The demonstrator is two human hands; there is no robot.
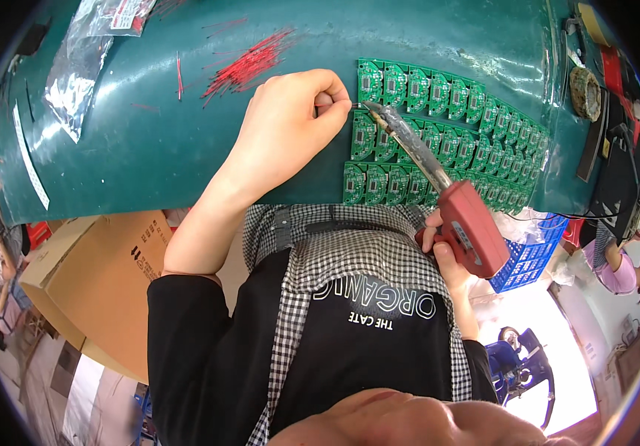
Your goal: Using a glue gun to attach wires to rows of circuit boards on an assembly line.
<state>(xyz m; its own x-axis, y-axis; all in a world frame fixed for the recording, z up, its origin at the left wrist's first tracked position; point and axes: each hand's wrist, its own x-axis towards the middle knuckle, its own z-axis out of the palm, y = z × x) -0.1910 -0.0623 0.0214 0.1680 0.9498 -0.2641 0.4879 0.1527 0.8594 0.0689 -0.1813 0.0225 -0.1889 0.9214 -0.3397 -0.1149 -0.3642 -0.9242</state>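
Observation:
My left hand (294,123) is closed in a pinch at the left end of the circuit boards. A short dark piece of thin wire (356,106) sticks out from its fingertips. My right hand (446,253) grips a red soldering gun (474,229) by its handle. The gun's long metal barrel slants up and left, and its tip meets the wire's end by the edge of the boards. Green circuit boards (443,141) lie in three joined rows on the teal table mat (186,163). Whether the tip touches a board I cannot tell.
Beyond my left hand lies a heap of thin red wires (249,65), with one loose wire (179,76) beside it. A clear plastic bag (78,70) and a white strip (30,160) are farther left. At right sits a round brownish holder (585,94); a cardboard box (104,282) stands below the table.

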